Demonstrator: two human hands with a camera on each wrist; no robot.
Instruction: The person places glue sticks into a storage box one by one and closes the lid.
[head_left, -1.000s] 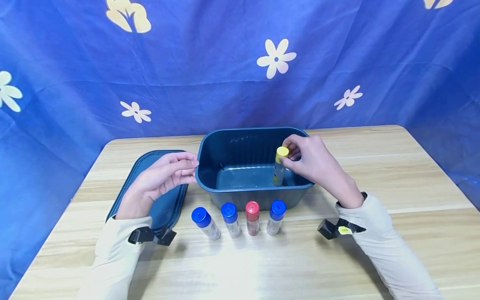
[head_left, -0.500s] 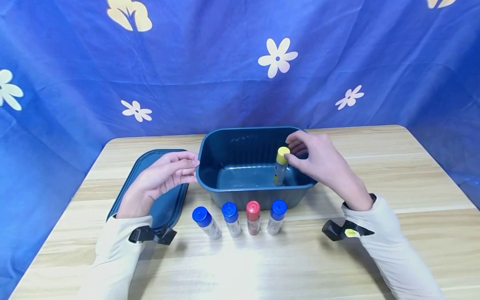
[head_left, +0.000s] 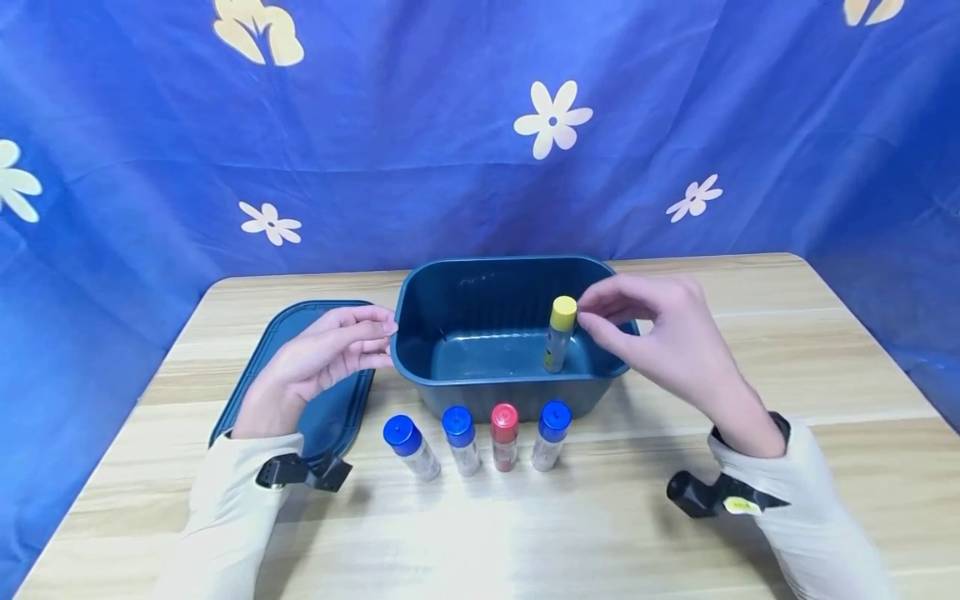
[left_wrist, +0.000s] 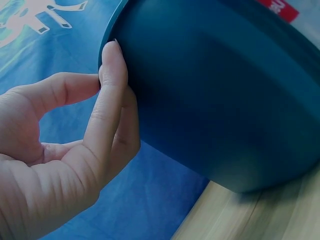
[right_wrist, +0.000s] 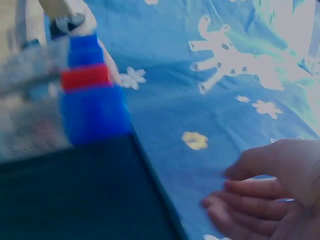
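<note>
A yellow-capped tube [head_left: 559,333] with a pale body stands inside the dark teal storage box [head_left: 495,393], toward its right end. Just right of the yellow cap is my right hand [head_left: 663,325], thumb and fingers apart and holding nothing; the right wrist view also shows that hand [right_wrist: 265,195] without anything in it. At the box's left end, my left hand [head_left: 330,354] pinches the rim. The left wrist view shows its fingers [left_wrist: 102,112] along the outer wall, the thumb tip at the edge.
Along the front of the box stand three blue-capped tubes, the left one [head_left: 412,447], the second [head_left: 461,440] and the right one [head_left: 551,434], plus a red-capped tube [head_left: 505,436]. A teal lid [head_left: 330,425] lies left, partly under the left hand. Behind hangs a blue flowered cloth [head_left: 420,167].
My right hand has let go of the yellow-capped tube and drawn off to the right. The tube stays upright in the box. My left hand has kept its place at the rim.
</note>
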